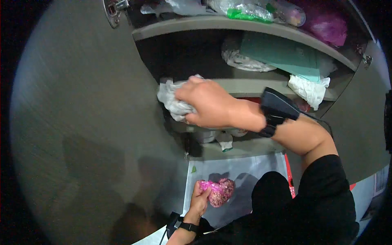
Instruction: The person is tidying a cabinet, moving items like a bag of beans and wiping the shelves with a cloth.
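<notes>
My left hand [200, 199] grips the gathered neck of a pink plastic bag [221, 192], which bulges with small mottled grains or pieces. It is held low, over the white floor. Higher up, my right hand [208, 101] is closed around a crumpled whitish plastic bag [176, 101], at the left end of a cabinet's middle shelf [248, 87]. The hand and forearm cover part of that shelf and the compartment below it.
A cabinet door [92, 92] stands open at left, another [355, 122] at right. Clear packages [245, 10] and a magenta bag [330, 29] lie on the top shelf. Below are a green folder-like sheet [281, 55] and a white bag [309, 90] hanging over the edge.
</notes>
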Motion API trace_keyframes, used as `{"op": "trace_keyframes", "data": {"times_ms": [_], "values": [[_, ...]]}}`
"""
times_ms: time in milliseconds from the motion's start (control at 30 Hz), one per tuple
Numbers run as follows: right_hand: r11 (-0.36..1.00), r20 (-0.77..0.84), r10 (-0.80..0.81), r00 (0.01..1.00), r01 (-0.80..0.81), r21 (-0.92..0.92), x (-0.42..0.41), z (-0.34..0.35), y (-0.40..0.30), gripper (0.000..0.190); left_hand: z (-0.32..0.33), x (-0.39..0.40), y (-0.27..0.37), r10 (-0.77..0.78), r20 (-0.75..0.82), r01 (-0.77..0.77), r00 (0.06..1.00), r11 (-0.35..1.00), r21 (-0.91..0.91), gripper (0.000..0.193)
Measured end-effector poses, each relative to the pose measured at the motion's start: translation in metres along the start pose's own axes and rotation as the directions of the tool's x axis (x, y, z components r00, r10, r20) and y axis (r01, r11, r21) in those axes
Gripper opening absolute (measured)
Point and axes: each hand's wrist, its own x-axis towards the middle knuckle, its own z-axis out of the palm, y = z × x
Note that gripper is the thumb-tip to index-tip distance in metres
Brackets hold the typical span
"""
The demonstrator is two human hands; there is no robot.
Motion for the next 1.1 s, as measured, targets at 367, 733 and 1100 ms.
{"op": "trace_keyframes", "data": {"times_ms": [367,733,1100], "values": [[0.853,0.093,0.508,0.856,-0.485,-0.194,0.058,0.037,0.167,0.041,-0.004,-0.004,0.003,-0.064,0.065,0.070,0.996,0.993,-0.095,0.019],[0.902,0.232,0.418,0.878,-0.370,-0.222,0.075,0.049,0.194,0.049,0.001,-0.005,0.000,0.008,-0.043,-0.008,0.999,1.000,-0.008,0.020],[0.960,0.580,0.253,0.775,-0.126,-0.250,0.060,-0.042,0.118,0.037,-0.005,-0.001,-0.003,0.009,0.012,-0.009,1.000,0.999,0.035,0.023]]}}
